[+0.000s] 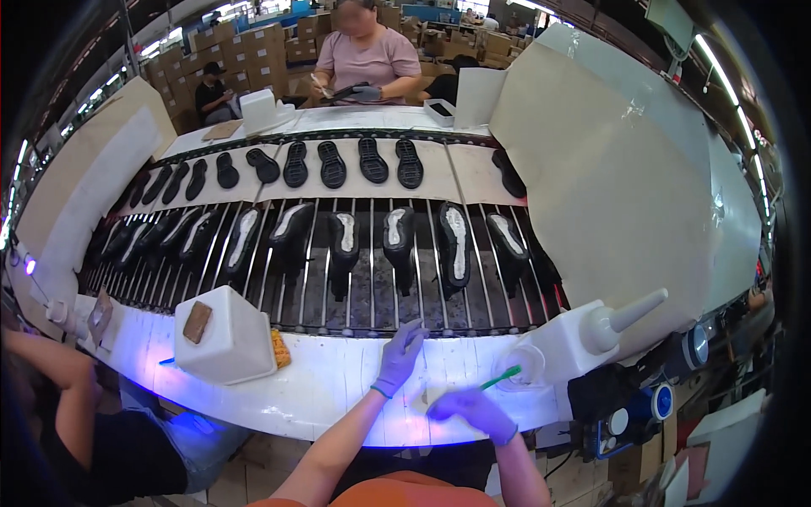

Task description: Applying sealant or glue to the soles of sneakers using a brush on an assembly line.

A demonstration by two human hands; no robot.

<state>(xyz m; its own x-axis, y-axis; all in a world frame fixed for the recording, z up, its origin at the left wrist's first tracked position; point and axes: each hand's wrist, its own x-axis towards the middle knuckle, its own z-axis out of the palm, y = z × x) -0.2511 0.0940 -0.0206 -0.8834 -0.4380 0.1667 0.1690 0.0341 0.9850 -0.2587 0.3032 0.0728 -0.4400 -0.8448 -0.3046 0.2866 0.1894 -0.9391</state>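
Observation:
My left hand (401,357), in a pale purple glove, reaches to the near edge of the rack of metal rods. Its fingers stretch forward and hold nothing. My right hand (477,411), gloved the same way, is closed low over the white bench (329,404). A green-handled brush (501,378) sticks out of it toward a round translucent dish (525,365); the grip itself is partly hidden. Beyond my left hand, black shoe uppers (398,241) lie on the rods, soles up, with whitish middles. Black outsoles (331,164) line the pale belt behind them.
A white box-shaped container (228,334) with a brown block on top stands left, beside an orange sponge (280,348). A white jug with a long spout (591,338) stands right. A person (369,59) works across the bench; another person's arm (59,380) is at left.

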